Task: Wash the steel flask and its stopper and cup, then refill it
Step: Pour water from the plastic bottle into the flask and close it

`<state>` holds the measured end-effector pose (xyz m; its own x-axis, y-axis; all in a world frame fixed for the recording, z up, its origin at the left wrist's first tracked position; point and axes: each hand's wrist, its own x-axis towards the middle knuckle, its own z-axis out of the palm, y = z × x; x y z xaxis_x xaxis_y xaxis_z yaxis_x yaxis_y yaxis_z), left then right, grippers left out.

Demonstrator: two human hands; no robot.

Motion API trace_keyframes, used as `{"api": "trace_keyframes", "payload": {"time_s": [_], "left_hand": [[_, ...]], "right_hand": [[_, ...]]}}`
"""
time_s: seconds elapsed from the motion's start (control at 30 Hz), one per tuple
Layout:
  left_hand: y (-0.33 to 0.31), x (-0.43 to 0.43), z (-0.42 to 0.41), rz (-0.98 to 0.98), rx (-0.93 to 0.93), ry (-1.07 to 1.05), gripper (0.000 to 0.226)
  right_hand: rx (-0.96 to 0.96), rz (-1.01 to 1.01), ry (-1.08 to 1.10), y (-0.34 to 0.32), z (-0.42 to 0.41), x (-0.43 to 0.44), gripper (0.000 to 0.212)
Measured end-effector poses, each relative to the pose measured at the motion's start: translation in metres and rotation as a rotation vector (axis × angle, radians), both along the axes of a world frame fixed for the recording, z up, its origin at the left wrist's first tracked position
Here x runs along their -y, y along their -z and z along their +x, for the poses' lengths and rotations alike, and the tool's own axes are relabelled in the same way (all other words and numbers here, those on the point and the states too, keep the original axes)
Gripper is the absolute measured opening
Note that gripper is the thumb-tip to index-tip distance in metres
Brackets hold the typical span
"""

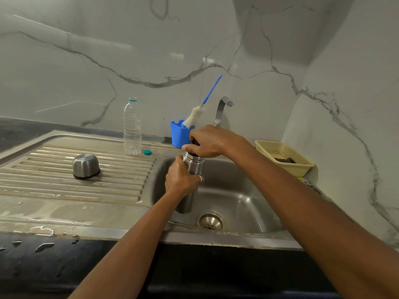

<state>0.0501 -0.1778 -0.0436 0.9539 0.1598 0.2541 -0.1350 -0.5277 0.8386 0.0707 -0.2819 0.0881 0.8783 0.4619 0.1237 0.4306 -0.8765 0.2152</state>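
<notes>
- The left grip [180,180] is curled round the middle of the tall cylindrical brushed-steel flask [188,201], thumb and fingers wrapped on its body; a thin ring [200,178] shows on one finger.
- The flask is over the left part of the stainless-steel sink basin [237,190], leaning slightly, with its base near the round drain [211,221]. Whether the base touches the basin floor cannot be told.
- The right grip [207,143] is closed over the flask's mouth, its fingers curled round the dark stopper [195,142], which is mostly hidden beneath them.
- The rounded steel cup [86,166] lies mouth-down on the ribbed steel drainboard [64,186], left of the basin and well apart from the flask.
- At the drainboard's back edge stands a clear plastic water bottle [132,128], uncapped, with its small teal cap [147,152] just beside it.
- A blue plastic holder [179,134] behind the basin carries a white-headed, blue-handled bottle brush [195,116], next to the curved steel tap [222,108].
- A pale yellow mesh basket [302,167] with something dark inside sits at the back right corner.
- Water droplets lie on the black table [43,255] along its front edge.
</notes>
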Motion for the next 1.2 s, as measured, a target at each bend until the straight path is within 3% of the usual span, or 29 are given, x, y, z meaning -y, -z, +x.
{"api": "trace_keyframes", "payload": {"time_s": [0.23, 0.4, 0.57, 0.73, 0.8, 0.9, 1.0, 1.2], "left_hand": [[0.001, 0.001, 0.003, -0.037, 0.071, 0.095, 0.066], [0.002, 0.005, 0.004, -0.130, 0.139, 0.155, 0.067], [0.007, 0.007, 0.007, -0.083, 0.146, 0.102, 0.066], [0.007, 0.006, 0.010, -0.020, 0.179, 0.084, 0.071], [0.007, 0.005, 0.010, -0.045, 0.168, 0.083, 0.071], [0.006, 0.002, 0.010, -0.111, 0.165, 0.103, 0.068], [0.006, 0.003, 0.009, -0.089, 0.176, 0.160, 0.068], [0.008, 0.006, 0.008, -0.035, 0.141, 0.186, 0.061]], "right_hand": [[0.291, -0.024, -0.204, 0.020, 0.008, 0.018, 0.048], [0.422, 0.030, -0.185, 0.022, 0.008, 0.017, 0.046], [0.423, 0.071, 0.023, 0.025, 0.003, 0.003, 0.052], [0.416, 0.008, 0.257, 0.022, -0.003, -0.018, 0.040], [0.422, 0.016, 0.222, 0.021, -0.002, -0.018, 0.045], [0.349, 0.066, 0.000, 0.017, 0.000, -0.003, 0.056], [0.323, 0.017, -0.168, 0.014, 0.003, 0.014, 0.046], [0.331, 0.008, -0.084, 0.021, 0.005, 0.011, 0.048]]}}
